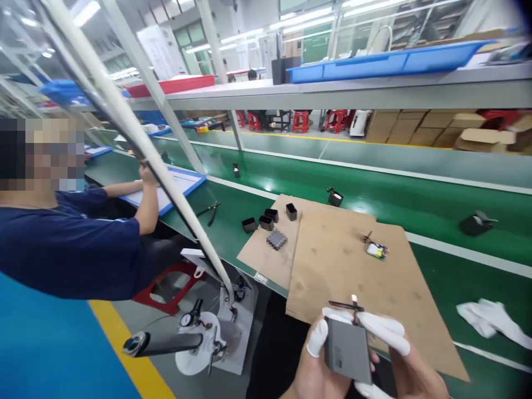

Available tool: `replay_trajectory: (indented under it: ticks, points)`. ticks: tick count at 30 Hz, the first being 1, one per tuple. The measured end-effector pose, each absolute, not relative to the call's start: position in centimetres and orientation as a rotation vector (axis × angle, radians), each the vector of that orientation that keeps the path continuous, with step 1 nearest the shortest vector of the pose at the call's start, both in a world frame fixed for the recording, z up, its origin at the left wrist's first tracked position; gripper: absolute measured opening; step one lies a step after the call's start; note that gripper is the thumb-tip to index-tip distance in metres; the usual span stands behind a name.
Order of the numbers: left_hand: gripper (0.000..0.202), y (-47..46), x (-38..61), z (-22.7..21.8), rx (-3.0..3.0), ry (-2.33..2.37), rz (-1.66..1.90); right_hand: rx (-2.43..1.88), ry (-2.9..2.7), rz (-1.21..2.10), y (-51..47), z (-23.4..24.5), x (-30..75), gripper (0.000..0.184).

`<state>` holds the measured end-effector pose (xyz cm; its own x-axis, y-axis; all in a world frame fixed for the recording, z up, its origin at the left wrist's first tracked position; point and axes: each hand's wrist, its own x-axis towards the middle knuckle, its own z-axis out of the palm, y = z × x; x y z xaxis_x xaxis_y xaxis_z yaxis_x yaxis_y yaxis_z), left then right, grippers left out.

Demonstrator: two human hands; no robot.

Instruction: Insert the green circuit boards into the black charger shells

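Both of my hands hold a flat grey rectangular pack (348, 350) near the bottom edge of the view. My left hand (312, 367) grips its left side, thumb in a white finger cot. My right hand (409, 366) closes on its right side, white-covered fingers lying across the top edge. Short dark wires with a small white connector (353, 302) stick out of the pack's top. On the brown cardboard sheet (332, 260) ahead lies a small white part with coloured wires (376, 250).
Several small black open boxes (266, 219) sit on the cardboard's left end, with pliers (211, 210) on the green conveyor belt (415, 205). A white cloth (490, 321) lies at right. A person in a dark blue shirt (70, 244) works at left by a blue-edged tray (183, 185).
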<state>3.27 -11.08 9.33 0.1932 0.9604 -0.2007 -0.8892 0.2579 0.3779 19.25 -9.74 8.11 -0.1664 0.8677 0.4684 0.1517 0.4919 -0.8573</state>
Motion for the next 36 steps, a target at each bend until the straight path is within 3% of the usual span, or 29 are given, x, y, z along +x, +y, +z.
replay_trajectory:
  ticks: [5, 16, 20, 26, 30, 36]
  points:
    - [0.043, -10.9, 1.5, 12.0, 0.355, 0.513, 1.267, -0.834, -1.68, 0.782, -9.0, 10.6, 19.3, 0.059]
    - [0.026, -10.4, -1.3, 12.7, 0.949, 0.681, 1.543, -0.671, -1.805, 0.4, -9.2, 13.0, 20.5, 0.073]
    - [0.024, -10.6, -2.4, 13.0, 1.159, 0.708, 1.513, -0.682, -1.79, 0.491, -9.5, 12.9, 20.8, 0.078]
    - [0.062, -10.5, -2.2, 12.2, 1.121, 0.751, 1.449, -0.868, -1.429, 0.961, -9.0, 12.3, 19.0, 0.056]
    - [0.059, -10.3, -0.3, 12.3, 0.813, 0.907, 1.438, -1.034, -1.209, 1.072, -8.4, 12.3, 17.9, 0.033]
    - [0.053, -10.2, 1.2, 12.9, 0.603, 0.953, 1.393, -1.02, -1.241, 1.202, -7.9, 12.7, 18.2, 0.03]
